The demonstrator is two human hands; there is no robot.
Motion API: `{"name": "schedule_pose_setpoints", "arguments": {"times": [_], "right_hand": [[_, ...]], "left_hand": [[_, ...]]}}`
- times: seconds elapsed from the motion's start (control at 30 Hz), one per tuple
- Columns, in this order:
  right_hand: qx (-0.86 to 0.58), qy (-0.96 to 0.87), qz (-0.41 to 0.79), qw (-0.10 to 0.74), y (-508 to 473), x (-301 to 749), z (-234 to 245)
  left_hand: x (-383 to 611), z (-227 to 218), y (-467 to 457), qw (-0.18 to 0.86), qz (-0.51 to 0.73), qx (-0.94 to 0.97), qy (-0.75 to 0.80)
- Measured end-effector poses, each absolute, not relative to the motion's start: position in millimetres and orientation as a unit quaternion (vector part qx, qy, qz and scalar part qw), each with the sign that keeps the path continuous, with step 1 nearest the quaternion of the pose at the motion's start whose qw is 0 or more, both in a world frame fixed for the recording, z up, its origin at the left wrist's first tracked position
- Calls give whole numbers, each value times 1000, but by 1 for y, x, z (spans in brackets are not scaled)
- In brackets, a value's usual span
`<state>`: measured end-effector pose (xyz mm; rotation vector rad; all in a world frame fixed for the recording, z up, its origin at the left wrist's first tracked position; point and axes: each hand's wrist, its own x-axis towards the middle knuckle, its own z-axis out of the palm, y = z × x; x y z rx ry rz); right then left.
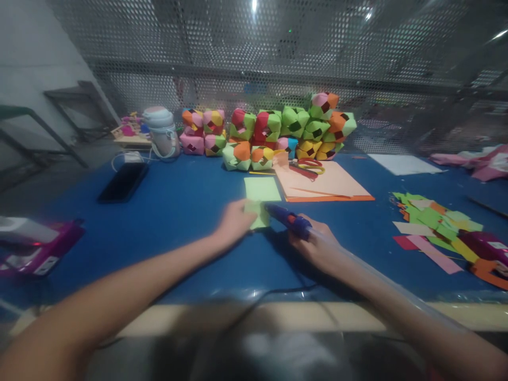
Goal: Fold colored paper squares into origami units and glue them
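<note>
My left hand [233, 222] is closed on a small light green paper piece [261, 217], thumb over its left edge. My right hand [317, 247] is wrapped round a dark blue hot glue gun [296, 223], whose nozzle points left at the paper piece's right edge. Whether the tip touches the paper I cannot tell. A long translucent glue stick [369, 270] runs from the gun's back along my right forearm. Just beyond the paper piece, a pale green paper square [262, 188] lies flat on the blue tabletop [178, 201].
Several folded paper blocks [268, 127] stand stacked at the back. Scissors [309, 168] rest on peach paper sheets [337, 182]. Paper scraps [436, 219] lie at right. A phone [123, 182], flask [161, 129] and purple power strip [59, 246] are at left. A cable [270, 292] crosses the front edge.
</note>
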<state>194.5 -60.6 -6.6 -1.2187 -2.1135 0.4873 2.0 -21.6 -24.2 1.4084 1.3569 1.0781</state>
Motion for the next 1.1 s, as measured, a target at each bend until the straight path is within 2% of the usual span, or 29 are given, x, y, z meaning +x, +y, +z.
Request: {"name": "schedule_pose_setpoints", "arguments": {"times": [1.1], "right_hand": [[-473, -805, 184, 306, -61, 192, -4]], "left_hand": [[4, -28, -23, 431, 407, 586, 553]]}}
